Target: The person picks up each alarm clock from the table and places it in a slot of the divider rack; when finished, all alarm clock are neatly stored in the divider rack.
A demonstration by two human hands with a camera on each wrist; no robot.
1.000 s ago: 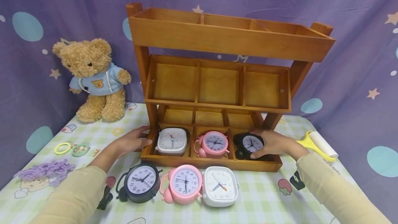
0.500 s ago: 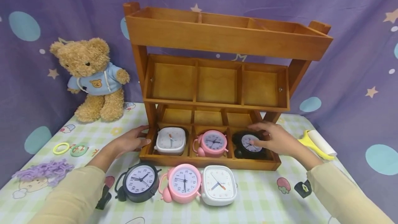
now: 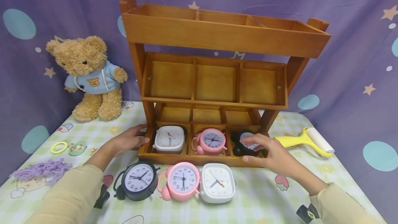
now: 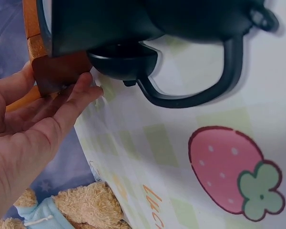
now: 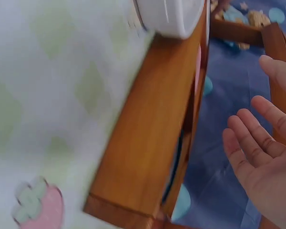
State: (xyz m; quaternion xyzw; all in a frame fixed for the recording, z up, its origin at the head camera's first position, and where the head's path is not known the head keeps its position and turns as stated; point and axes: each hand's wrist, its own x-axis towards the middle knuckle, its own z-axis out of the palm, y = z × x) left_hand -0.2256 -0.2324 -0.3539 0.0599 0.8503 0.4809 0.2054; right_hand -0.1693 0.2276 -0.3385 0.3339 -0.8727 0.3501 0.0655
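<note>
Brown wooden three-tier rack [image 3: 227, 39]: upright, left hand [image 3: 130, 140] touching its lower left end. In the rack's bottom tray, left to right: white rounded-square clock [image 3: 169, 139]; pink round bell clock [image 3: 212, 140]; black round bell clock [image 3: 246, 134], partly hidden behind the spread fingers of the right hand [image 3: 272, 153]. Before the rack, face up: second black [image 3: 140, 180], second pink [image 3: 183, 182] and second white clock [image 3: 218, 183], bells leftward on the first two.

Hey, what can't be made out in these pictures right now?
Shelved black clock: head view, face partly covered by the right hand.
Front black clock: left wrist view, cut off by the top edge.
Front white clock: right wrist view, cut off by the top edge.
Strawberry print: right wrist view, blurred.
</note>
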